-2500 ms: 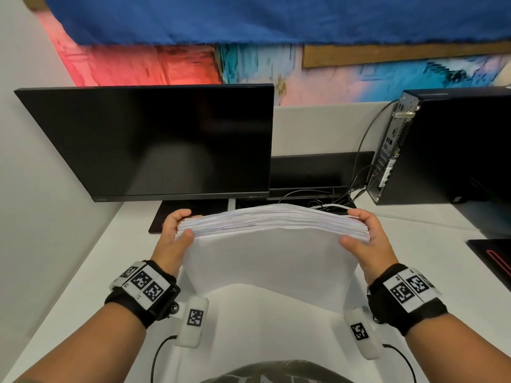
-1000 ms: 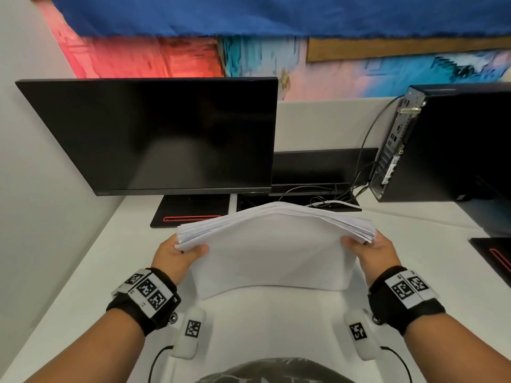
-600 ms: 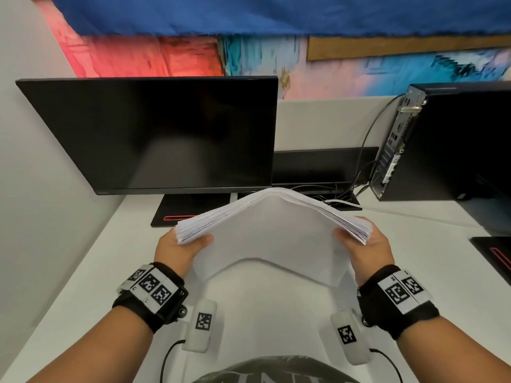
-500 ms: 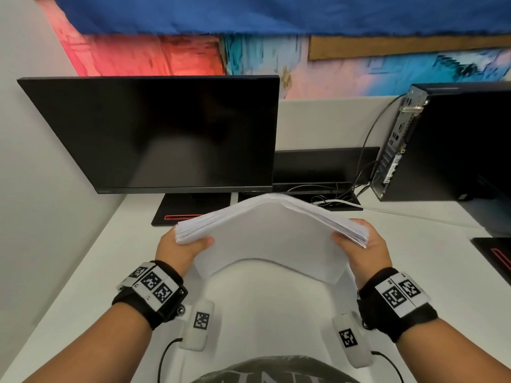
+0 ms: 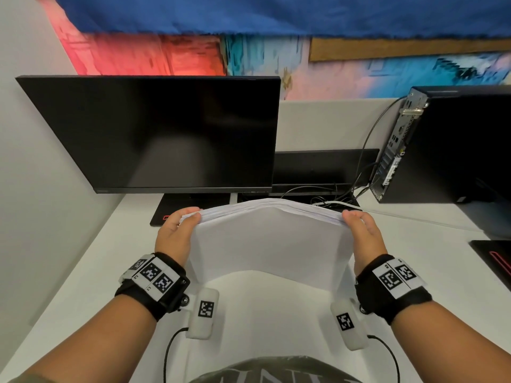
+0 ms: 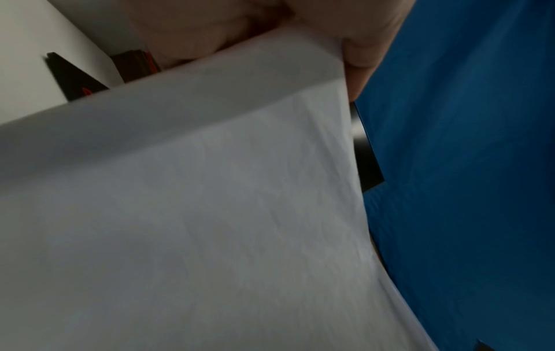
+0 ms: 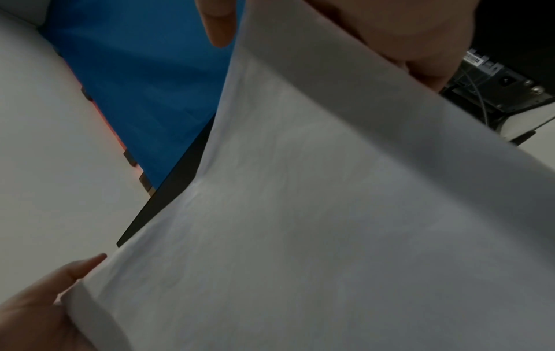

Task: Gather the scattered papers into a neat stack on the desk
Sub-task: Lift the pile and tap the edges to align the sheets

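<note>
My left hand [image 5: 174, 233] and right hand [image 5: 362, 236] grip paper stack [image 5: 269, 239] upright above desk [image 5: 414, 272], monitor [image 5: 154, 134] at 11 o'clock. Squaring step; next probably tap bottom edge, lay flat.

the papers [image 5: 271, 239] were plain white, greyish in shadow from below. the desk [image 5: 442, 272] was white. the monitor [image 5: 154, 131] was black. the wristbands [image 5: 154, 280] were black with black-and-white square codes. the wall hanging [image 5: 249, 12] was blue above red, pink and light blue patches.
</note>
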Motion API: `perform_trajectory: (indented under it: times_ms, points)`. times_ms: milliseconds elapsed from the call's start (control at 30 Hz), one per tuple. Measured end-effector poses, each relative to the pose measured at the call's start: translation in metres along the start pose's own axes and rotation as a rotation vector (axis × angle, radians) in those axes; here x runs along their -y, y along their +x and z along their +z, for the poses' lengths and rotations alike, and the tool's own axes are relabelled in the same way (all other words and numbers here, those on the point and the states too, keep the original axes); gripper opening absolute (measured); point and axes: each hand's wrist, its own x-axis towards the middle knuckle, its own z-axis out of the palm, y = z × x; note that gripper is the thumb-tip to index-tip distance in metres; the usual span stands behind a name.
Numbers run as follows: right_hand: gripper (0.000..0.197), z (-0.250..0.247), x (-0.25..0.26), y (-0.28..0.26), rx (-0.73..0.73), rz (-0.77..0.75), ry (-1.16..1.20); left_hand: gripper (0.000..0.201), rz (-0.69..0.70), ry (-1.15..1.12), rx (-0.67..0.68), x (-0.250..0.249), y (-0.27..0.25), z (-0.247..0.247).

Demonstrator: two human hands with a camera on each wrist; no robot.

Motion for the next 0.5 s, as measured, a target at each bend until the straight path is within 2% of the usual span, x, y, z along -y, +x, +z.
perform_trajectory:
  times_ms: [267,500]
  points:
    - [0.025,-0.001,0.003,0.01,-0.027,0.004,-0.022,0.017,0.052,0.054,0.003,0.0,0.006,-0.003]
    - [0.034,-0.003,0.005,0.018,-0.041,0.006,-0.009,0.021,0.052,-0.004,0.04,-0.003,0.006,-0.003]
